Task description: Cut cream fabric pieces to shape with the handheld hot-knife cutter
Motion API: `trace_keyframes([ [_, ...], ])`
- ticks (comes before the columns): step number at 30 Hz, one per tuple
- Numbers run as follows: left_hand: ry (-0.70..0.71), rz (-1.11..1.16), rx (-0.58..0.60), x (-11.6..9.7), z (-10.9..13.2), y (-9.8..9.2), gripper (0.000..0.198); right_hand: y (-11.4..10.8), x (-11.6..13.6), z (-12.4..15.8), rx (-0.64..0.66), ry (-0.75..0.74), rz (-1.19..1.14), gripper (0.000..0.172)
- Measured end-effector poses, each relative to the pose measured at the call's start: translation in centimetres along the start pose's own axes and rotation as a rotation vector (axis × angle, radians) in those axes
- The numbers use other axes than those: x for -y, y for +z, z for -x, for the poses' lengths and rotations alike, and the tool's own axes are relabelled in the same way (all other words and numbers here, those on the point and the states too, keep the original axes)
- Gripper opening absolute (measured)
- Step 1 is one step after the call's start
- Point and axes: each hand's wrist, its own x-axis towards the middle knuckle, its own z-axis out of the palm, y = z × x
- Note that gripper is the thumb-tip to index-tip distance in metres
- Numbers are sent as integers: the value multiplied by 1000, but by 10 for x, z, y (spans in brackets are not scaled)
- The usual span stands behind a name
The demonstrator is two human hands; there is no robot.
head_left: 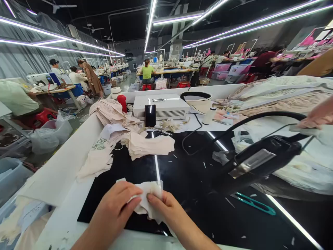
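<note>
A small white fabric piece (150, 188) is pinched between my two hands, low over the glossy black tabletop (182, 180). My left hand (121, 200) grips its left edge, fingers closed with the thumb against them. On the other side, my right hand (170, 205) holds the cloth with the thumb on top; its other fingers are mostly hidden. Just beyond lies a stack of cream fabric pieces (151, 145). More cut pieces (97, 161) are heaped to the left. A teal-handled tool (256, 204) rests on the black surface at the right.
A black machine (262, 159) with a thick cable takes up the right side; another person's hand (318, 113) is beside it. Behind stand a white box (161, 106), a phone (150, 115) and a white bottle (208, 116). Scraps dot the tabletop. People sew farther back.
</note>
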Motion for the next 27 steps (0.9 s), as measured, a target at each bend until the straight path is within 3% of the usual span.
trace_keyframes([
  [6,-216,235,199,2,-26,7,15,2,9,7,171,-38,160,57],
  [9,-271,281,181,-1,-31,8,20,-5,8,9,207,-82,243,49],
  [14,-332,321,189,-4,-34,-10,24,-30,15,27,179,-178,552,24],
  [15,-337,329,199,-5,-34,-13,25,-35,17,31,145,-174,605,29],
  [19,-386,427,277,-13,-35,-18,28,-47,29,38,55,-82,584,77],
  [22,-430,507,333,-25,-37,-15,28,-45,32,32,99,-127,458,89],
  [24,-450,560,350,-32,-40,-12,27,-40,29,28,169,-146,393,82],
  [27,-506,641,357,-39,-44,-10,26,-36,15,24,209,-78,461,42],
])
